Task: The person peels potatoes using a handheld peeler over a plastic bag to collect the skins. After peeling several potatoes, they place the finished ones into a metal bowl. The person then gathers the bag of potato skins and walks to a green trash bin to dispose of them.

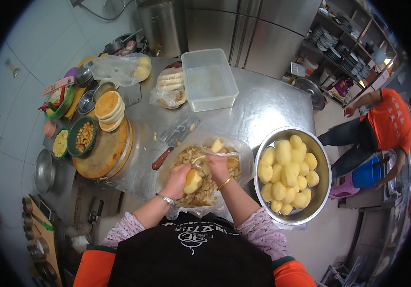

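My left hand (177, 182) holds a partly peeled potato (193, 181) over a clear plastic bag (245, 150) full of potato peelings (201, 196). Close beside it, my right hand (218, 164) is closed around a pale yellowish thing, probably a peeler's handle (218, 145); its working end cannot be made out. To the left of the bag, a cleaver lies flat, its brown wooden handle (162, 158) towards me and its wide blade (180, 130) pointing away. A large steel basin (328, 179) of peeled potatoes (289, 174) stands right of the bag.
On the steel table stand a clear plastic tub (210, 80), bagged flatbreads (171, 88) and a round wooden chopping block (119, 158) with stacked flatbreads (110, 110). A green bowl of diced food (82, 138) rests at the block's left edge. Another person (384, 122) stands at the far right.
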`<state>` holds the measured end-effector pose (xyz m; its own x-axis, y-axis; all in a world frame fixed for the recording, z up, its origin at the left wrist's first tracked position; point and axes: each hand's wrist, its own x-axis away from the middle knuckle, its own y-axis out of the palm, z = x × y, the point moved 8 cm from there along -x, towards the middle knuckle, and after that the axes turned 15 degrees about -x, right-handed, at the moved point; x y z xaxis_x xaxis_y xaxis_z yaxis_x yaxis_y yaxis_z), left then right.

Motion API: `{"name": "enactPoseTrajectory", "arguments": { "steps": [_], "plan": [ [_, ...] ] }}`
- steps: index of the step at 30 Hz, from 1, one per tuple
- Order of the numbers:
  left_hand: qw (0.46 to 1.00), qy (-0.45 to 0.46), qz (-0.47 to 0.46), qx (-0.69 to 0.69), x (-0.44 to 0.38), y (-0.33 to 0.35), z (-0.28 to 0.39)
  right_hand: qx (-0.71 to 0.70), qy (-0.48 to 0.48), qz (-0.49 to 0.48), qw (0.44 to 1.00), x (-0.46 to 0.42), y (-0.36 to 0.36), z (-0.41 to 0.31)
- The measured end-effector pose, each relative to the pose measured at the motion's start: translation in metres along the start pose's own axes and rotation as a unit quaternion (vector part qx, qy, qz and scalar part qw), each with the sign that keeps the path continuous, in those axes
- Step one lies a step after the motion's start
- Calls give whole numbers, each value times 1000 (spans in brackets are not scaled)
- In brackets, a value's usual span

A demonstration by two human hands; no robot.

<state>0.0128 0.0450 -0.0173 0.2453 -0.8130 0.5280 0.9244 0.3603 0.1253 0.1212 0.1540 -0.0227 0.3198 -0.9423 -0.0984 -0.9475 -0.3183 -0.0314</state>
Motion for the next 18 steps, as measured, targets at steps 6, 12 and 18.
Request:
{"name": "enactPoseTrajectory", "arguments": {
  "steps": [6, 12, 18],
  "plan": [
    [992, 72, 12, -103, -11, -9, 4, -163, 52, 63, 983, 7, 12, -10],
    [999, 33, -34, -20, -7, -6, 5, -255, 268, 95, 924, 5, -8, 27],
    [994, -18, -28, 106, -22, -9, -21, -219, 230, 98, 943, 10, 5, 24]
  ]
}}
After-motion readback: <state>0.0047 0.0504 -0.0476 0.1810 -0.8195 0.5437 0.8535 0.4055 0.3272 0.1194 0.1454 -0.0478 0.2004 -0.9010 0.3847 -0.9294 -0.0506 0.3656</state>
